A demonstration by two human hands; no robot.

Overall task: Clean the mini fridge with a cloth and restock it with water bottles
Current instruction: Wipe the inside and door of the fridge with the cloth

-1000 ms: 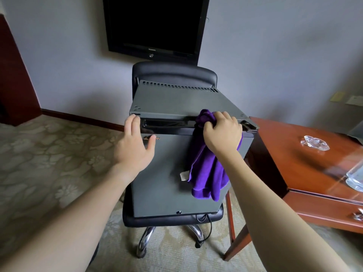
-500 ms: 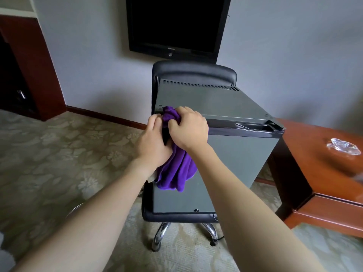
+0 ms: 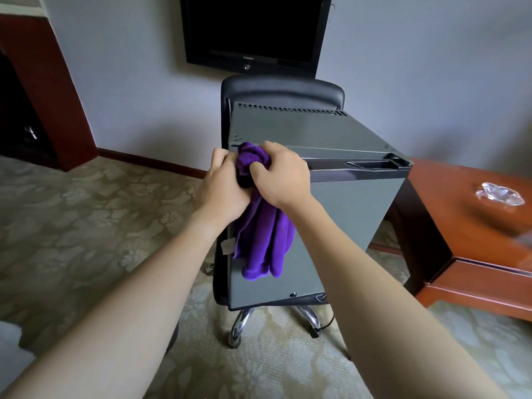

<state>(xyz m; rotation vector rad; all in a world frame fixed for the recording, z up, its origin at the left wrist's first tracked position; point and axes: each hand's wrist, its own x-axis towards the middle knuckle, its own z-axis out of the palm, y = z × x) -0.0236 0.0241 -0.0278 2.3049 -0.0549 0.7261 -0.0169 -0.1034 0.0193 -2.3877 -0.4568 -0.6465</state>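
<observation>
A grey mini fridge (image 3: 351,214) stands on the seat of a black office chair (image 3: 283,90), its door closed. My right hand (image 3: 280,175) grips a purple cloth (image 3: 263,243) at the top left corner of the door; most of the cloth hangs down the door's front. My left hand (image 3: 223,185) holds the fridge's top left corner, fingers curled over the edge and touching the cloth. No water bottles are in view.
A dark TV (image 3: 253,30) hangs on the wall behind the chair. A reddish wooden table (image 3: 460,214) stands to the right with a glass ashtray (image 3: 499,194) on it. Patterned carpet (image 3: 86,226) covers the floor; chrome chair legs (image 3: 241,326) and a cable lie beneath.
My right hand has slid the cloth leftward along the door's top edge, from the right part to the left corner, meeting my left hand. The view has shifted, so the fridge sits further right.
</observation>
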